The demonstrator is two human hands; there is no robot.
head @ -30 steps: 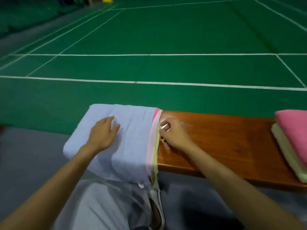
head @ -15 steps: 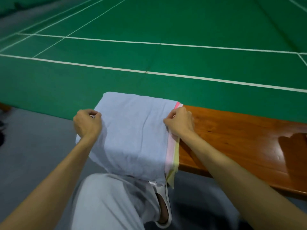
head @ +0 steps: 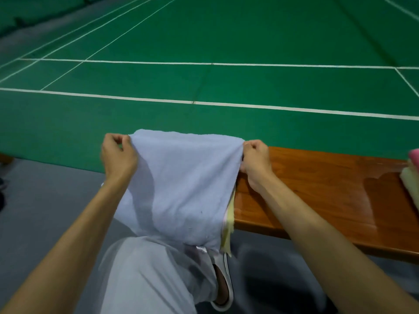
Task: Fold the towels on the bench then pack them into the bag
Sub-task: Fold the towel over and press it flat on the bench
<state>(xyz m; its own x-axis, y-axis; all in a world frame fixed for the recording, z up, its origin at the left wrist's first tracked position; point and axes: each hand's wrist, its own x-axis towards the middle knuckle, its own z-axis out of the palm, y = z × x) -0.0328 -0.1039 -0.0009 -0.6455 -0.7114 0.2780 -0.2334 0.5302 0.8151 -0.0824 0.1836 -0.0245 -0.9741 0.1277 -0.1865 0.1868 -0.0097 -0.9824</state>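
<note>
A pale blue towel (head: 181, 182) hangs stretched between my two hands over the left end of the wooden bench (head: 317, 191). My left hand (head: 118, 155) pinches its far left corner and my right hand (head: 256, 159) pinches its far right corner, both lifted. A yellow towel edge (head: 227, 232) with a sliver of pink peeks out under its right side, drooping off the bench front. No bag is in view.
Folded pink and pale yellow towels (head: 411, 177) lie stacked at the bench's right end. My grey-trousered knee (head: 145, 275) and a white shoe (head: 223, 286) sit below the towel. Green court flooring (head: 204, 82) with white lines stretches beyond; grey floor lies to the left.
My hands went from resting on the towel to gripping its far corners, then raised that edge up off the bench. The camera swung, bringing the folded stack back into view.
</note>
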